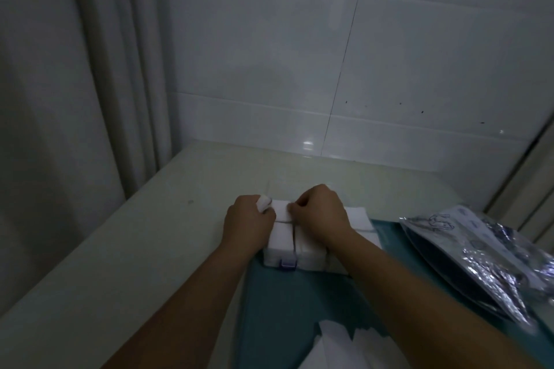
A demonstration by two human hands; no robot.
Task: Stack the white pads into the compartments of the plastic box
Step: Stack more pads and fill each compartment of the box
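A dim room: large glossy white wall tiles (299, 48) rise behind a pale tabletop (126, 249), and a grey-white curtain (75, 69) hangs in folds along the left. A teal cloth (284, 302) covers the near right part of the tabletop.

One clear plastic box (295, 252) sits at the far edge of the cloth, with a small purple latch (287, 264) on its near side. Dividers split it into compartments; four can be made out between the hands, each filled to the top with white pads (281, 237). More compartments may lie under the right wrist, but that part is hidden. One further stack of pads (358, 217) shows just right of the right hand. One crinkled silvery foil bag (491, 255) lies on the right of the cloth, well apart from the box. Loose white sheets (344, 344) lie in a pile at the bottom edge, their number unclear.

Both bare forearms reach in from below. The left hand (248, 219) rests against the box's left side, its fingers curled round a small white pad (264, 203) at the far left corner. The right hand (320, 213) lies knuckles up over the box, its fingertips bent down and pinching at the pads in the far compartment beside the centre divider.
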